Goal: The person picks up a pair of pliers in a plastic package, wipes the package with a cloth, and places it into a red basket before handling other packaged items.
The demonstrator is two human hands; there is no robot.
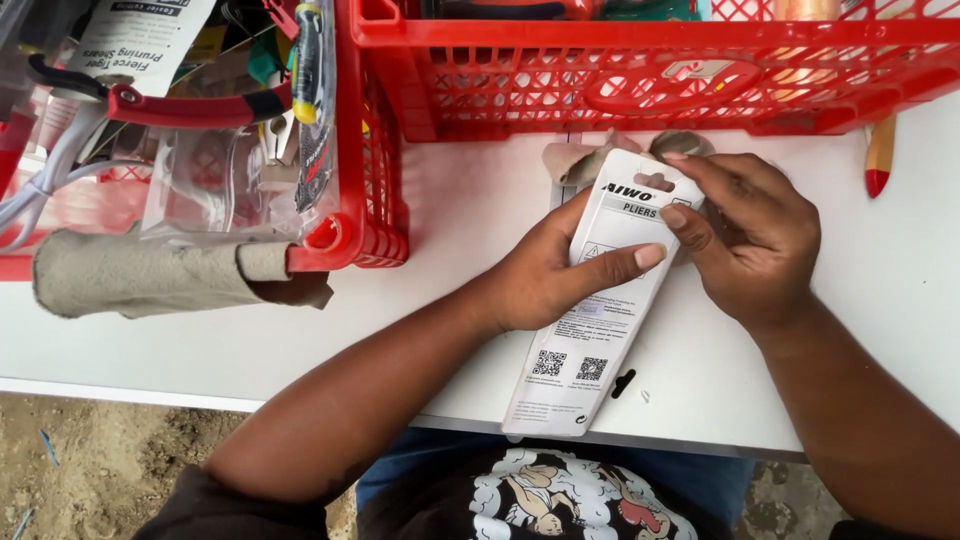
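Tool package [600,300] (white card, printed side up) lies over the tabletop [460,210] edge, unopened; left hand [555,270] grips its middle, right hand [745,235] pinches its top end.

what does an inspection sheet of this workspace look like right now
surface: white table, mostly bare near the hands, its front edge close to the person's lap
job's things: long white card package lying back side up, angled across the table
clutter: two red crates, the left one packed with bagged tools; grey glove draped at its front; red-tipped pencil; small grey cloth bits behind the package
grippers: left hand holds the package, thumb across it; right hand fingers pinch its top end
cables: white cord in the left crate
surroundings: dirt ground below the table
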